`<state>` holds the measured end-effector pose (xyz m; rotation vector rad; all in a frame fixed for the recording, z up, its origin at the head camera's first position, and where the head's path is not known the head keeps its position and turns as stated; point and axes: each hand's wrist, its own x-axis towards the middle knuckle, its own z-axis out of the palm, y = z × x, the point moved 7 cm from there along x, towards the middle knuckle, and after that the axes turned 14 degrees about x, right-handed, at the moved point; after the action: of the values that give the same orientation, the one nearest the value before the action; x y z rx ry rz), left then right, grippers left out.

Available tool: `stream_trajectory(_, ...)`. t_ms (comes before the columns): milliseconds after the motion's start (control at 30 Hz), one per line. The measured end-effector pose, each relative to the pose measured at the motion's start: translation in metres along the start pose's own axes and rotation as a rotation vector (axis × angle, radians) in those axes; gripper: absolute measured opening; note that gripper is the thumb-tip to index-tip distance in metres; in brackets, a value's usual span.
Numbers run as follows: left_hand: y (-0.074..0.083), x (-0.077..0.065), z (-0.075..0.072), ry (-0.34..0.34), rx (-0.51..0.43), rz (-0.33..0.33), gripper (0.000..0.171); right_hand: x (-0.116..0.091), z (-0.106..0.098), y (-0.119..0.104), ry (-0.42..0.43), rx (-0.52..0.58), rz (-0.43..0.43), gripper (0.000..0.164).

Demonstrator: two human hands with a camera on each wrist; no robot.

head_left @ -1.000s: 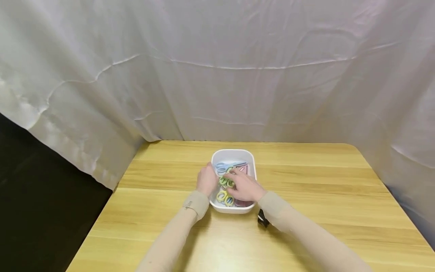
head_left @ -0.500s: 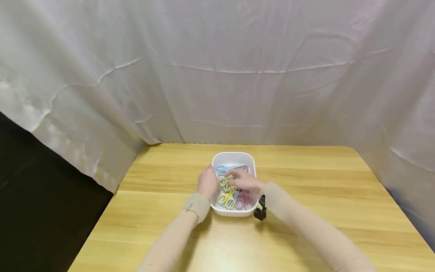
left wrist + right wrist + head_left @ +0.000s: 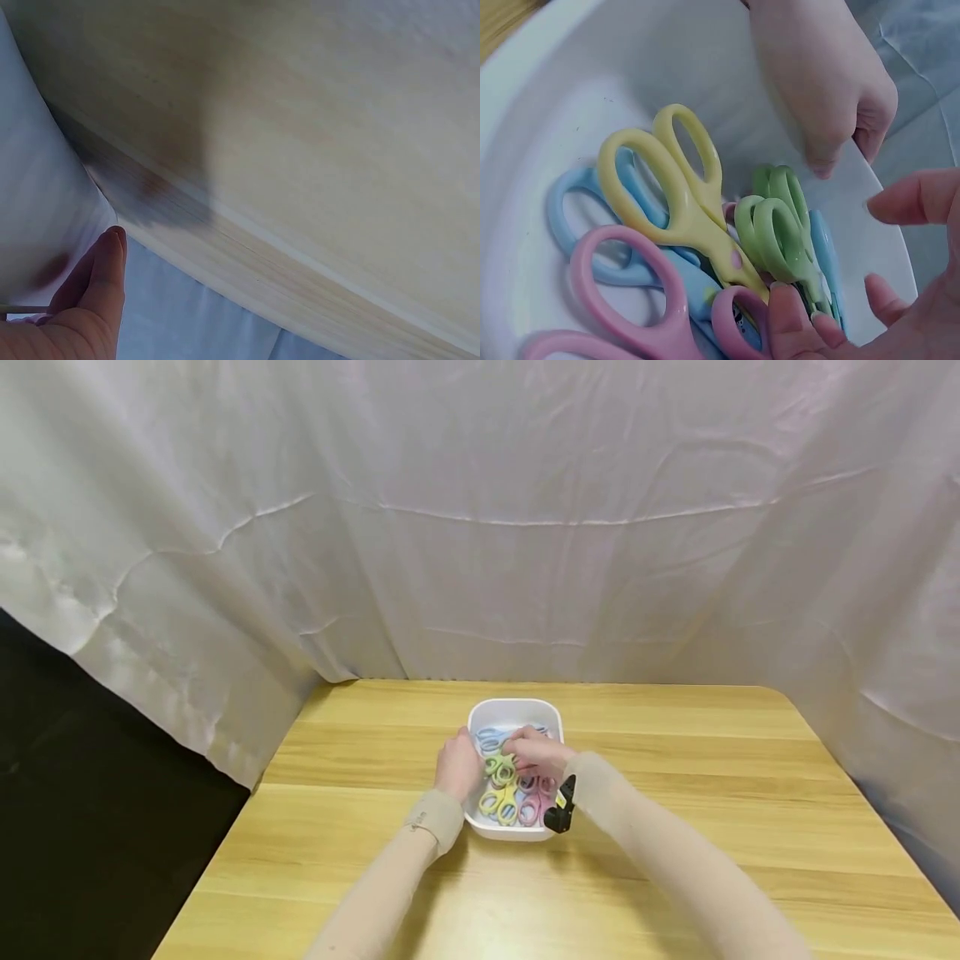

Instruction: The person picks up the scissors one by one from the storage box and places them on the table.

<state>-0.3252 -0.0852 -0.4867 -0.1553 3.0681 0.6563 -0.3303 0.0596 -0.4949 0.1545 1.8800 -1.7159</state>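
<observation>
A white plastic bin (image 3: pixel 513 834) on the table holds several pairs of scissors. My left hand (image 3: pixel 458 767) grips its left wall, thumb over the inside and fingers outside, as the right wrist view shows. My right hand (image 3: pixel 538 750) is inside the bin, fingers spread, fingertips right at the green scissors (image 3: pixel 780 236). Yellow scissors (image 3: pixel 682 210) lie beside the green ones. Light blue scissors (image 3: pixel 574 206) show underneath, and pink scissors (image 3: pixel 641 322) lie nearest in the right wrist view. More blue scissors (image 3: pixel 491 739) lie at the bin's far end, partly hidden by my right hand.
The wooden table (image 3: pixel 337 843) extends around the bin on all sides. A pale curtain (image 3: pixel 480 593) hangs behind and at both sides of it. A black camera (image 3: pixel 560 810) is worn at my right wrist, close over the bin's near right rim.
My right hand has turned and drawn slightly back to the right, uncovering the pink scissors. The green scissors have shifted a little. My left hand keeps its grip on the bin.
</observation>
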Motion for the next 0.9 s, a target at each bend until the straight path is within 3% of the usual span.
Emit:
stream_trajectory(200,0.0,0.0,0.002,0.015,-0.008,0.002,0.055,0.001,0.003,-0.001,-0.022,-0.042,-0.008,0.028)
stream_trajectory(400,0.001,0.0,0.0,0.023,-0.009,0.006,0.052,-0.001,0.009,-0.004,-0.076,-0.218,-0.062,0.042)
stream_trajectory(567,0.0,-0.001,0.0,0.016,-0.017,-0.005,0.052,0.001,0.011,-0.003,-0.084,-0.302,-0.076,0.047)
stream_trajectory(900,0.0,0.0,-0.001,0.047,0.005,0.008,0.054,0.001,0.008,-0.002,-0.036,-0.294,-0.09,0.039)
